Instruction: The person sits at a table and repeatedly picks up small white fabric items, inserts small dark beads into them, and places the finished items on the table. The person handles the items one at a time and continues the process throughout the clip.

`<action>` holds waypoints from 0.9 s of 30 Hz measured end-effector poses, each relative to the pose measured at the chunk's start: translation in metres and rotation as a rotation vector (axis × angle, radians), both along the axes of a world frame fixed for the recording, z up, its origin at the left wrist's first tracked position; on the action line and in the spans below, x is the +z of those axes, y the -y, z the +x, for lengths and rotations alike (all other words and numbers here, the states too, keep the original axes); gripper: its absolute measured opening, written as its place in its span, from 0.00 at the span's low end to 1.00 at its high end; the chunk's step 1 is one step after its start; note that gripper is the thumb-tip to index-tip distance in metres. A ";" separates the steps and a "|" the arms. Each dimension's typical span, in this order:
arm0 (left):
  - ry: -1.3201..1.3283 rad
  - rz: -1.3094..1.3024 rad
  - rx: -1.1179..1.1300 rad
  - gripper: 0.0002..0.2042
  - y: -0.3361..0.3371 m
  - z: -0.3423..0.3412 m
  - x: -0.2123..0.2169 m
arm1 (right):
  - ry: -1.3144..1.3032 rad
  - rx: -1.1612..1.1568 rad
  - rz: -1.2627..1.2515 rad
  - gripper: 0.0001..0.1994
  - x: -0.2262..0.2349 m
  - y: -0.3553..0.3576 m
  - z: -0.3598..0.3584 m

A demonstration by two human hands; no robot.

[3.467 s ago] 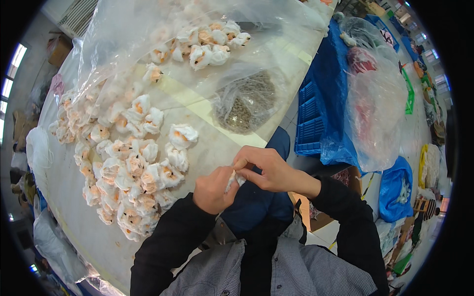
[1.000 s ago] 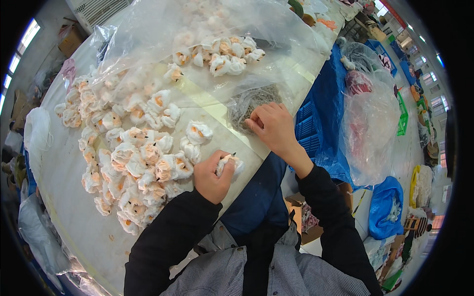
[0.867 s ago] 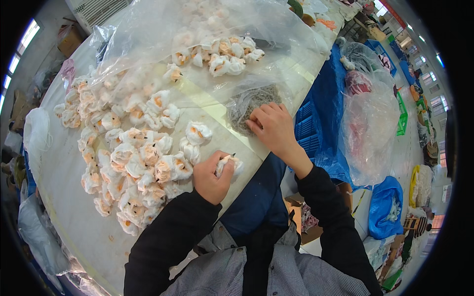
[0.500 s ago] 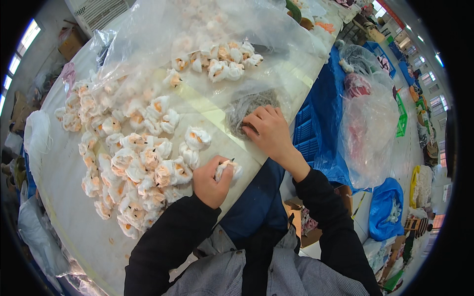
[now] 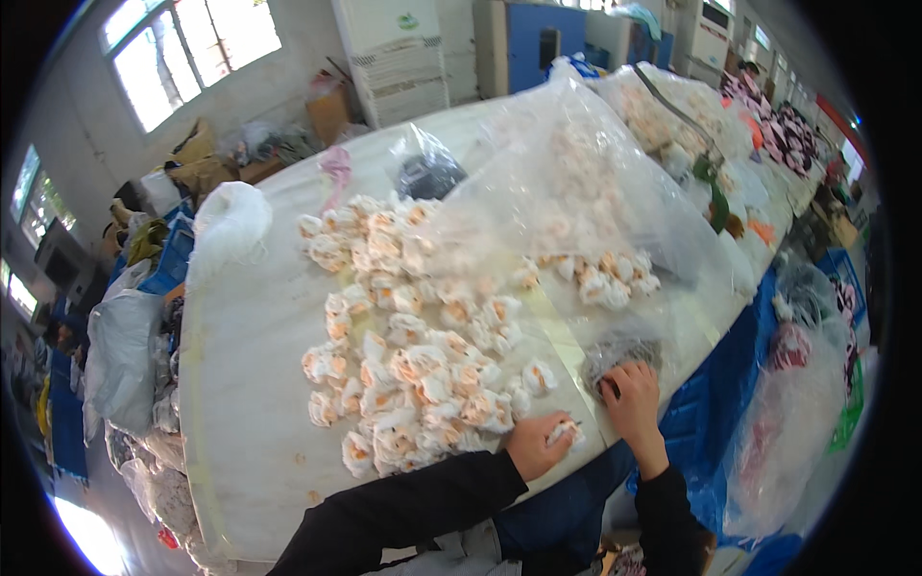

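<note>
Between the thumb and fingers of my closed left hand (image 5: 535, 446) is a white-and-peach artificial flower head (image 5: 565, 432), a dark tip poking out of it. A wide heap of similar artificial flower heads (image 5: 413, 370) lies on the table just left of this hand. My right hand (image 5: 634, 398) reaches to a clear bag of fine grey-brown material (image 5: 622, 350) near the table's front edge. Its fingers are curled at the near side of that material, and their tips are partly hidden. I cannot make out what is pinched there.
A large clear plastic sheet (image 5: 538, 206) covers more flower heads on the pale table (image 5: 250, 384). A dark bundle in clear plastic (image 5: 427, 173) and a white net-like bag (image 5: 230, 226) lie toward the back and left. Blue sheeting (image 5: 715, 384) and a big clear bag (image 5: 792, 432) stand at the right.
My view has swung up and to the left, showing more of the room and the table's far side. Both hands stay at nearly the same places on the table, the left still holding the flower head.
</note>
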State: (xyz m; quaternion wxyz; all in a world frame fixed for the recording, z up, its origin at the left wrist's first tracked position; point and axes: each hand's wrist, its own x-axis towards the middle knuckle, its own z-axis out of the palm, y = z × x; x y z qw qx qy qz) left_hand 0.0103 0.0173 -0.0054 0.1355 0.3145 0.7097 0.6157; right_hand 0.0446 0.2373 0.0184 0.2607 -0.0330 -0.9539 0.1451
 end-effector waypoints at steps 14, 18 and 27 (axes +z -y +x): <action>-0.004 0.074 -0.018 0.10 -0.006 0.001 -0.002 | 0.143 0.001 -0.880 0.03 0.041 0.040 0.040; -0.011 0.045 -0.070 0.10 -0.004 0.000 -0.003 | 0.196 0.111 -1.348 0.05 0.036 0.051 0.049; -0.039 0.084 -0.123 0.11 -0.003 -0.001 -0.003 | 0.257 0.077 -1.338 0.04 0.022 0.046 0.051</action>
